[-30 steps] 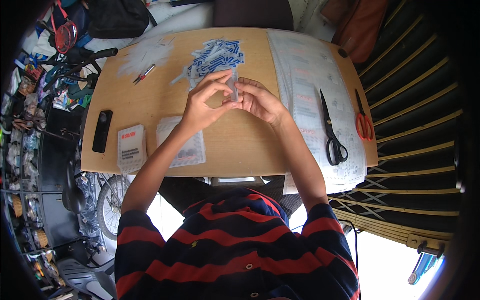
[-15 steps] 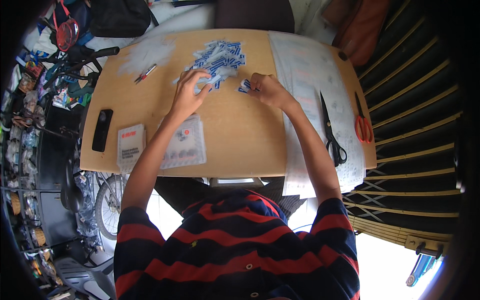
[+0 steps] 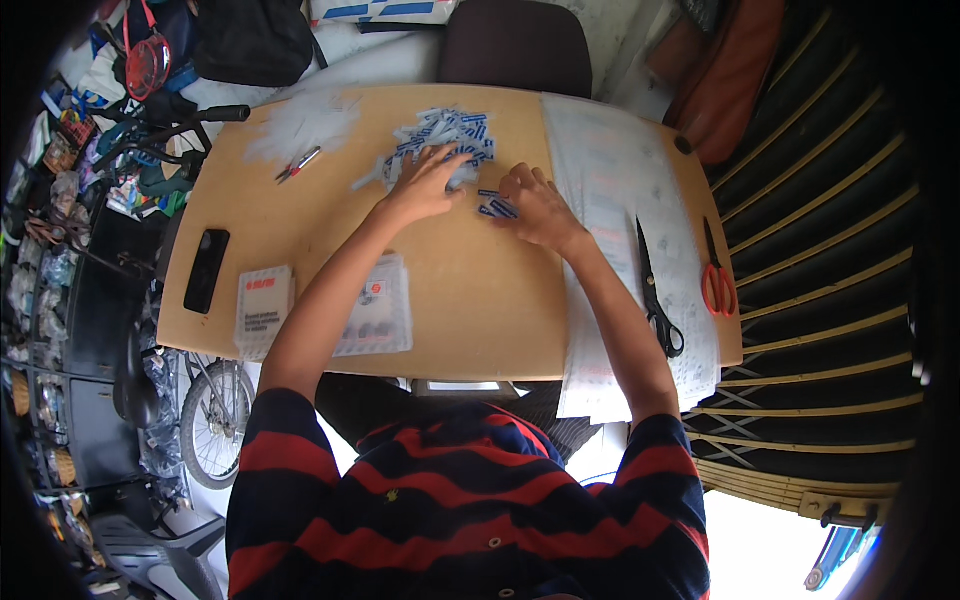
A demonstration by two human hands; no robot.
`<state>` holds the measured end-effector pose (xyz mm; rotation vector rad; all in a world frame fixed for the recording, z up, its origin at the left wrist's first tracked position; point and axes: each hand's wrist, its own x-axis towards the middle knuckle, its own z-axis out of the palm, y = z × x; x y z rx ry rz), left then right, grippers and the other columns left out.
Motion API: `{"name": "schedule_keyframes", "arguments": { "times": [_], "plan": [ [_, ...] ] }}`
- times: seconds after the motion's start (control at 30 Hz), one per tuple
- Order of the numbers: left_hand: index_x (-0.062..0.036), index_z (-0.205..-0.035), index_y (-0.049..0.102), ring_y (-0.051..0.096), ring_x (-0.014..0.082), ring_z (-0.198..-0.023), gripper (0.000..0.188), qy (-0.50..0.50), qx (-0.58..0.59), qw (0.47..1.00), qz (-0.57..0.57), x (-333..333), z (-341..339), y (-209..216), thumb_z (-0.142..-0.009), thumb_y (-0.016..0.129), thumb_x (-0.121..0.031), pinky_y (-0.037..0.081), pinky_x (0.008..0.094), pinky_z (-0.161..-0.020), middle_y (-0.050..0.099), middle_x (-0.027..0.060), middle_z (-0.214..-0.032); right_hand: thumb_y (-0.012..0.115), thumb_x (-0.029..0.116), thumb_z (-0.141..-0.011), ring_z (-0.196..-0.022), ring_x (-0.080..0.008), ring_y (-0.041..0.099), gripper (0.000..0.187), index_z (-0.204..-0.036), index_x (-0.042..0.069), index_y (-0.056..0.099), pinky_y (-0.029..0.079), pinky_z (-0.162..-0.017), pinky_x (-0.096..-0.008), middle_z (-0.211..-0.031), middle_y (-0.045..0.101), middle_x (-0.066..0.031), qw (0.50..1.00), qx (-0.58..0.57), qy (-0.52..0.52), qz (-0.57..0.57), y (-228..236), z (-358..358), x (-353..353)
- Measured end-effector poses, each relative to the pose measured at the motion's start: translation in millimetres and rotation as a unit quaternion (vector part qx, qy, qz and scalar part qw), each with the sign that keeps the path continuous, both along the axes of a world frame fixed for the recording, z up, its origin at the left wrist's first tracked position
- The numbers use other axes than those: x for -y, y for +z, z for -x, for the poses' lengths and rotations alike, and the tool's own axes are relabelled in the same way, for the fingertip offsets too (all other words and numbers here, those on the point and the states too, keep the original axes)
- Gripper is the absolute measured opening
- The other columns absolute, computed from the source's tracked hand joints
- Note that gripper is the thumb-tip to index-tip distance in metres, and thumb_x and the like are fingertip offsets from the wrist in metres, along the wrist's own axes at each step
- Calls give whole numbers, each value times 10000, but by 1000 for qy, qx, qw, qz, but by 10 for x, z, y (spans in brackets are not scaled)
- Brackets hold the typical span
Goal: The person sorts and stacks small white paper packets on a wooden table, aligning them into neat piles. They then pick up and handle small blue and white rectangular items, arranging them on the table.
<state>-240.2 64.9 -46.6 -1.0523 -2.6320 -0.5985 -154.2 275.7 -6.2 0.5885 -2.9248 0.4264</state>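
A heap of small blue-and-white printed plastic labels (image 3: 440,128) lies toward the far middle of the wooden table. My left hand (image 3: 428,186) reaches onto the near side of this heap, palm down, fingers stretched and apart. To the right of the heap, my right hand (image 3: 543,210) is curled, its fingers pressed together at a few more labels (image 3: 496,206) on the tabletop. Its fingertips partly hide these labels. Part of the heap is covered by my left fingers.
Clear plastic scraps (image 3: 305,125) and a small red-handled cutter (image 3: 298,164) lie at the far left. A black phone (image 3: 206,270) and printed plastic packets (image 3: 380,310) are nearer. Plastic sheets (image 3: 630,330) carry black scissors (image 3: 655,290); orange-handled scissors (image 3: 717,288) lie right.
My left hand has moved right and spread over the heap. The right hand has come down over the labels beside it. The whole view has shifted, with the table lower in the picture.
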Motion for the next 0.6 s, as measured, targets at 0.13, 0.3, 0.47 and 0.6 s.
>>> {"name": "schedule_keyframes", "arguments": {
  "times": [0.13, 0.3, 0.47, 0.6],
  "plan": [
    [-111, -1358, 465, 345, 340, -1330, 591, 21, 98, 994, 36, -74, 95, 16, -808, 673, -179, 327, 445, -1069, 401, 157, -1439, 717, 276, -778, -1167, -321, 472, 480, -1173, 42, 573, 401, -975, -429, -1194, 520, -129, 996, 54, -62, -28, -97, 1, 84],
    [-76, -1214, 585, 464, 327, -1195, 441, -45, 97, 994, 1, -6, 183, 103, -791, 684, -156, 399, 397, -1004, 543, 132, -1263, 691, 276, -814, -1137, -322, 502, 420, -1148, 43, 586, 407, -955, -433, -1152, 544, -140, 996, 78, -24, 16, -152, -1, 77],
    [-71, -1127, 637, 509, 307, -1130, 382, -36, 73, 996, -37, 50, 206, 66, -767, 712, -173, 420, 406, -975, 598, 116, -1152, 687, 189, -827, -1099, -328, 532, 343, -1116, 27, 599, 434, -932, -406, -1109, 558, -149, 994, 39, -22, 96, -152, -49, 85],
    [-86, -1095, 658, 445, 259, -1219, 354, -25, 124, 991, -51, 58, 189, 77, -767, 728, -198, 374, 383, -1036, 559, 82, -1239, 690, 164, -829, -1109, -340, 527, 335, -1121, 28, 598, 443, -929, -404, -1104, 560, -154, 988, 25, -22, 152, -228, -43, 79]
  ]
}}
